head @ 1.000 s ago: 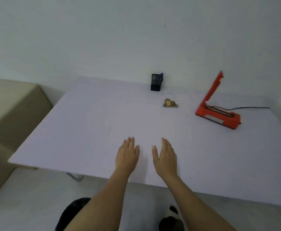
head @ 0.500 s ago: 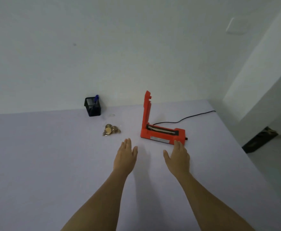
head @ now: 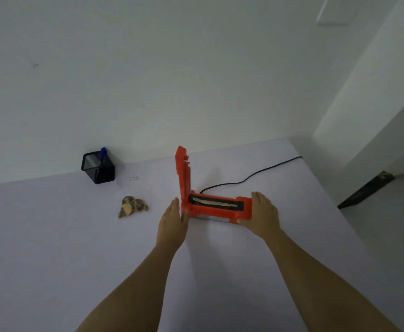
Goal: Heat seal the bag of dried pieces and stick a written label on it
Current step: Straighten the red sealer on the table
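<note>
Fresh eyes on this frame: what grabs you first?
The orange-red heat sealer stands out on the pale table, its lid raised upright and a black cord trailing back to the right. The left hand and right hand flank its two ends, fingers straight against it. The small bag of dried pieces lies left of it, in front of a black mesh pen holder by the wall.

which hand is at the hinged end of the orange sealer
The left hand, beside the end of the orange-red plastic heat sealer where its lid stands upright; the right hand is at the opposite, free end.
</note>
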`<state>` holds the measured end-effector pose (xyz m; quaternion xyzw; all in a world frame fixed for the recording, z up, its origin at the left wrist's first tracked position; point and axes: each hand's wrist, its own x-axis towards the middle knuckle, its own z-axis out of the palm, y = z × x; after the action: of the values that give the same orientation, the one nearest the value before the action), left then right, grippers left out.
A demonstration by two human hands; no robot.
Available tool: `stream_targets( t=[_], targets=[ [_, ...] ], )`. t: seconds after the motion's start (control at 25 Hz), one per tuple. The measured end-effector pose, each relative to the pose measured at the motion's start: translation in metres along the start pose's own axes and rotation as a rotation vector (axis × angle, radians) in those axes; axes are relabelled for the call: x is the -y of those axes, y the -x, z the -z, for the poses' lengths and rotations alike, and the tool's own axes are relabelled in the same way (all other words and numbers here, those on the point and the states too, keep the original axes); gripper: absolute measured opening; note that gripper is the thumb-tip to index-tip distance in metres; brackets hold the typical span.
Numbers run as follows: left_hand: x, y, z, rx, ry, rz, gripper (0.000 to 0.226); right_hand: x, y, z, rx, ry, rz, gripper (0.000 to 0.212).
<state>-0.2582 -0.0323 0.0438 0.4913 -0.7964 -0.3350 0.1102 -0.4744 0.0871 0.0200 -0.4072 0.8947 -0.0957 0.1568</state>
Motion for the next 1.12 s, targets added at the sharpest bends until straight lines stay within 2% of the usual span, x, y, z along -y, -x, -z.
stream_targets(
  t=[0.16, 0.32, 0.52, 0.72, 0.92, 1.12],
  targets=[
    [-0.001, -0.024, -0.012, -0.032, 0.099, -0.007, 0.053, -0.021, -0.026, 0.003, 0.049, -0.020, 0.106, 0.084],
    [0.005, -0.045, -0.021, -0.039, 0.159, -0.018, 0.050, -0.025, -0.065, 0.007, 0.052, -0.017, 0.181, 0.087],
    [0.007, -0.086, -0.025, -0.020, 0.148, -0.053, 0.058, -0.016, -0.122, 0.018, 0.055, 0.015, 0.247, 0.087],
    [0.003, -0.139, -0.029, -0.047, 0.132, -0.072, 0.063, -0.009, -0.176, 0.019, -0.034, -0.046, 0.173, 0.091],
    [-0.003, -0.186, -0.030, -0.091, 0.147, -0.078, 0.061, -0.006, -0.219, 0.021, -0.114, -0.047, 0.174, 0.075],
    [-0.010, -0.213, -0.034, -0.130, 0.176, -0.076, 0.061, -0.003, -0.249, 0.028, -0.125, -0.008, 0.199, 0.073]
  ],
)
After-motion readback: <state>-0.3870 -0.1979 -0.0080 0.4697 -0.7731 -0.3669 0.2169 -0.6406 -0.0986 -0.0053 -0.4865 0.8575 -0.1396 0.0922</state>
